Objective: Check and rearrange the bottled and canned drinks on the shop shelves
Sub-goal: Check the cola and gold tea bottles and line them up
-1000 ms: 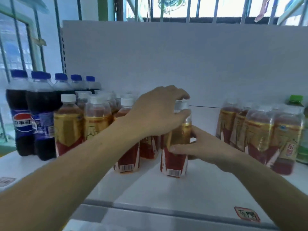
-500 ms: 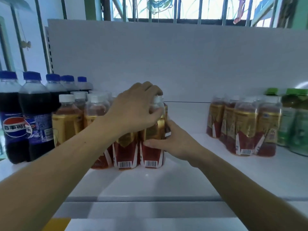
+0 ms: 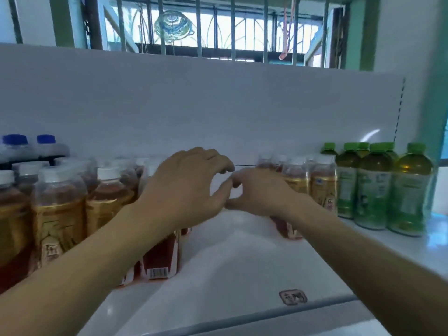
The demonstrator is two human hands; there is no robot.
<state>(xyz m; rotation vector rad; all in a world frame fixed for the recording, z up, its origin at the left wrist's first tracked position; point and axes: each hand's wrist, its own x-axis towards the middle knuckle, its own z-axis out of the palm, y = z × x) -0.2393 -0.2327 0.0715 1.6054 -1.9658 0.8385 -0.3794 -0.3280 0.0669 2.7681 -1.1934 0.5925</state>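
Amber tea bottles with white caps and red-gold labels stand in a left group (image 3: 60, 214) and a right group (image 3: 322, 180) on the white shelf (image 3: 230, 263). The end bottle of the left group (image 3: 160, 258) stands upright under my left forearm. My left hand (image 3: 189, 187) hovers over the gap between the groups, fingers arched, holding nothing. My right hand (image 3: 257, 190) is beside it, just in front of the right group, with its fingers loosely curled and empty. The two hands' fingertips nearly meet.
Green-capped tea bottles (image 3: 371, 190) fill the shelf's right end. Blue-capped cola bottles (image 3: 17, 146) stand at the back left. A white back panel (image 3: 218, 105) closes the shelf behind. A red price tag (image 3: 292, 297) lies near the front edge.
Both hands have let go of the tea bottle they held, and it now stands at the left group's right end. They have moved right into the gap, and my view has shifted right.
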